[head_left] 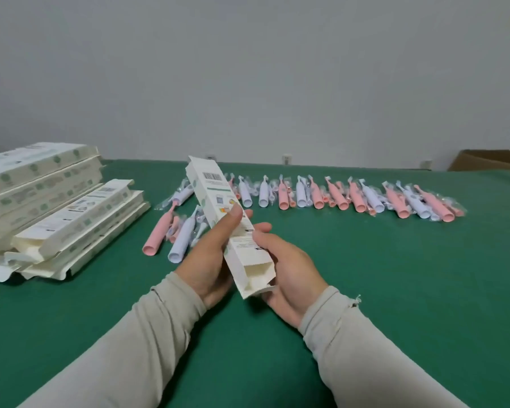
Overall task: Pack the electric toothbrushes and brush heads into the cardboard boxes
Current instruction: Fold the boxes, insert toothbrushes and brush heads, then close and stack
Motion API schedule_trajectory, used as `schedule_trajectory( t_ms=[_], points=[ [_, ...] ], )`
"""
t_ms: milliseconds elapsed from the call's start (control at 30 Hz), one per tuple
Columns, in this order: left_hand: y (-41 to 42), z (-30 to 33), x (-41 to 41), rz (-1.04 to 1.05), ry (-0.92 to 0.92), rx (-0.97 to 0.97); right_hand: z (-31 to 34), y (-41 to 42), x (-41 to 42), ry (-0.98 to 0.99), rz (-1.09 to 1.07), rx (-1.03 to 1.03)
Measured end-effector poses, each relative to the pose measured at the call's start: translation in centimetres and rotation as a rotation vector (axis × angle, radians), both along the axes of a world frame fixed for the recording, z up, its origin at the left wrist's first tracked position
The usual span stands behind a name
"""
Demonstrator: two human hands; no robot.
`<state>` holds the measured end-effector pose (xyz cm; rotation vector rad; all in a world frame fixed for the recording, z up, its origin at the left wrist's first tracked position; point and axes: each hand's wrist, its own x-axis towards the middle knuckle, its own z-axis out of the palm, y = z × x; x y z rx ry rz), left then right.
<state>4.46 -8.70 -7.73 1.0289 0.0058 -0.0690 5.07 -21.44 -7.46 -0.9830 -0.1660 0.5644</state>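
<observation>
Diagonally, the box [218, 214] points its open end toward the camera.

Open-ended white box [218, 207], tilted, held aloft

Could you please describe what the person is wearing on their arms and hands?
Both arms are covered by long, light grey-beige sleeves ending at the wrists. The right cuff looks frayed, with a loose thread. The left hand and right hand are bare: no gloves, rings or watch visible.
</observation>
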Motion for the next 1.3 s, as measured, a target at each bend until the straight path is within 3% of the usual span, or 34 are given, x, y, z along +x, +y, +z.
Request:
schedule_trajectory(
  t_ms=[67, 167, 267, 500, 800, 1033, 1200, 1300],
  points=[
    [0.6, -0.2, 0.3, 0.032, -0.031, -0.113, -0.6, 0.2, 0.2, -0.109, -0.007, -0.084],
    [1.3, 0.4, 0.6, 0.121, -0.035, -0.267, -1.5, 0.8, 0.5, -0.340, -0.187, -0.403],
    [1.6, 0.7, 0.7, 0.263, 0.050, -0.247, -2.0, 1.1, 0.5, -0.491, -0.317, -0.543],
    [2.1, 0.1, 0.9, 0.380, -0.018, -0.221, -1.9, 1.0, -0.4, -0.681, -0.280, -0.593],
    [1.4, -0.5, 1.3, 0.225, -0.056, -0.116, -1.9, 1.3, -0.4, -0.678, -0.422, -0.586],
    [0.5, -0.9, 1.1, 0.192, -0.072, -0.168, -1.6, 0.8, -0.1, -0.600, -0.437, -0.547],
    [1.3, -0.1, 1.1, 0.232, -0.008, -0.264, -1.5, 0.6, -0.2, -0.648, -0.303, -0.444],
    [1.9, 0.2, 0.9, 0.221, 0.025, -0.313, -1.7, 0.7, -0.6, -0.732, -0.209, -0.498]
  ],
)
